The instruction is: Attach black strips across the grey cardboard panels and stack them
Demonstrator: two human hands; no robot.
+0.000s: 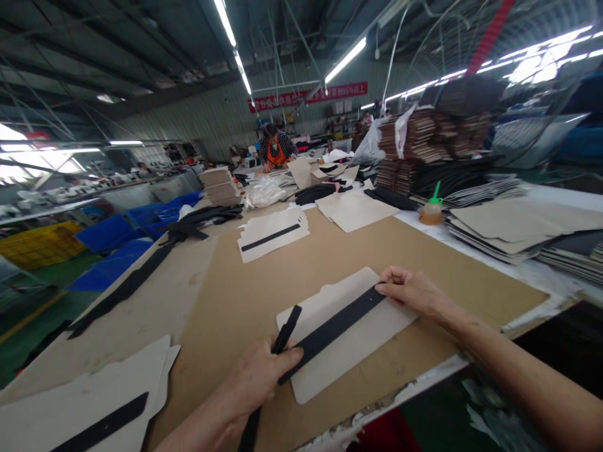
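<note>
A cream-coloured flat panel (362,351) with rounded corners lies at an angle in front of me. Across it runs a wide black strip (336,323). My right hand (407,289) pinches the strip's far upper end between thumb and fingers, at the panel's top right. At the lower left end, the thumb of my left hand (268,373) presses on the same strip. That hand is also closed round several loose black strips (288,326), which stick out above and below the fist. Whether the strip is stuck to the panel I cannot tell.
Stacked panels with black strips lie at lower left (157,370) and further back (273,232). A glue bottle with a green nozzle (431,210) stands right, by piled panels (522,223). Black strips (127,285) line the table's left edge. A co-worker (276,150) bends over the far end.
</note>
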